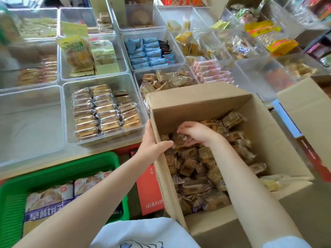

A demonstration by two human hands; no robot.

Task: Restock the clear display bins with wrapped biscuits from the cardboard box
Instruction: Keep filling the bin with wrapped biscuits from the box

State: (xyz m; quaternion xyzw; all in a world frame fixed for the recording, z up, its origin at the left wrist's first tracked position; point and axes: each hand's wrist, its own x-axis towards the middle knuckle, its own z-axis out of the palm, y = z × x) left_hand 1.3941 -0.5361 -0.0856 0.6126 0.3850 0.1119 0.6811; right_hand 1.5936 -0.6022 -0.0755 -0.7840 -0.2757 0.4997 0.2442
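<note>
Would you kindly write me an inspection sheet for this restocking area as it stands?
Surface: counter carrying rows of clear display bins.
Job's things: open cardboard box full of wrapped biscuits; near bin holds neat rows; bin to its left looks empty.
Clutter: green basket with large packets; red carton beside the box.
Hands: left hand grips the box's left wall; right hand reaches among the biscuits, fingers curled round some.
Cables: nothing seen.
Surroundings: more snack bins behind; another cardboard box at right.
</note>
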